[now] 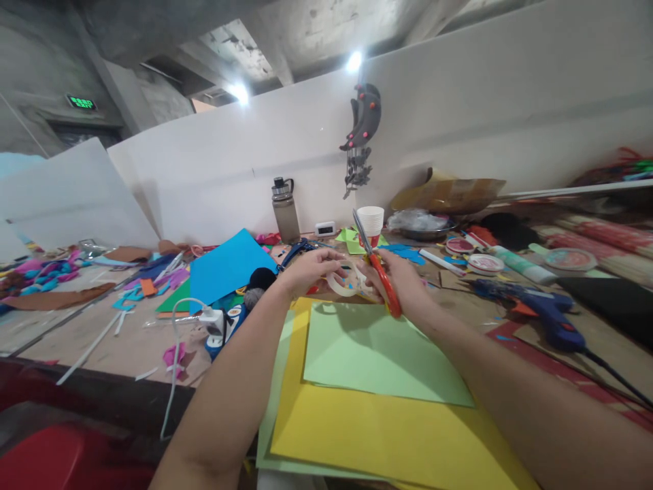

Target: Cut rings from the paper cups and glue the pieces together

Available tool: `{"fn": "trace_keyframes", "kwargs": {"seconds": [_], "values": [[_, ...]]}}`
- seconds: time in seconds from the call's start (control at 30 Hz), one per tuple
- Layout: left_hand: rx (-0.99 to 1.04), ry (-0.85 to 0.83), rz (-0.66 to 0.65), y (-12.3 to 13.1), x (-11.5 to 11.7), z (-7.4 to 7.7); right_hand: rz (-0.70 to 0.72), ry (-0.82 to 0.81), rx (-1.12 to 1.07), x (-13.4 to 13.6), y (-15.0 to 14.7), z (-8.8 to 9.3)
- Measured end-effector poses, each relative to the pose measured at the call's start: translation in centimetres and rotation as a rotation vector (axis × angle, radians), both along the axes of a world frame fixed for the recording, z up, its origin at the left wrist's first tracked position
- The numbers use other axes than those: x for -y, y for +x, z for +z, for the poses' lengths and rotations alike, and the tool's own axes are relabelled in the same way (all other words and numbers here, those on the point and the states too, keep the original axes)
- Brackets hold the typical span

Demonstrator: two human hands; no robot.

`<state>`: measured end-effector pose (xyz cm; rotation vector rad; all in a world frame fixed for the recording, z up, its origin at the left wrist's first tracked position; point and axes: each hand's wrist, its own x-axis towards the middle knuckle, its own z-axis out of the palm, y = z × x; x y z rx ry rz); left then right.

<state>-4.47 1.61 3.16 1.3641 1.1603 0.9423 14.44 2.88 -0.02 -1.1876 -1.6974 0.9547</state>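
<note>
My left hand (313,269) is closed on one side of a pale roll of tape (337,286), above the far edge of the paper stack. In my right hand (403,278) are scissors with orange-red handles (386,289), their blades pointing up and away. The right fingertips are close to the tape; whether they touch it I cannot tell. Below both hands lies a light green sheet (377,354) on top of a larger yellow sheet (352,432), with more green paper under that.
Blue card (229,269), a power strip with a white plug (214,320) and a grey bottle (286,214) stand or lie to the left. Paper cups (370,221) are beyond the hands. On the right are a blue glue gun (556,320) and its cable.
</note>
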Motion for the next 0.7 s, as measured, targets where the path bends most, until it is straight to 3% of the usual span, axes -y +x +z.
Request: {"fn": "trace_keyframes", "kwargs": {"seconds": [0.1, 0.17, 0.23, 0.33, 0.5, 0.7], "values": [[-0.067, 0.018, 0.099, -0.2, -0.5, -0.3, 0.060, -0.153, -0.054, 0.6, -0.3, 0.5], [-0.164, 0.045, 0.156, -0.4, -0.7, -0.5, 0.099, -0.226, 0.034, 0.6, -0.2, 0.7], [-0.313, 0.081, 0.199, -0.7, -0.7, -0.3, 0.112, -0.206, 0.214, 0.5, 0.0, 0.6], [-0.472, 0.085, 0.212, -1.1, -0.3, 0.1, 0.092, -0.046, 0.463, 0.4, 0.4, 0.4], [-0.488, 0.014, 0.068, -1.4, 0.7, 0.7, 0.028, 0.107, 0.816, 1.3, 0.7, 0.8], [-0.632, 0.113, -0.166, -1.5, 1.0, 0.8, 0.036, 0.168, 0.936, 2.4, 0.6, 1.4]]}}
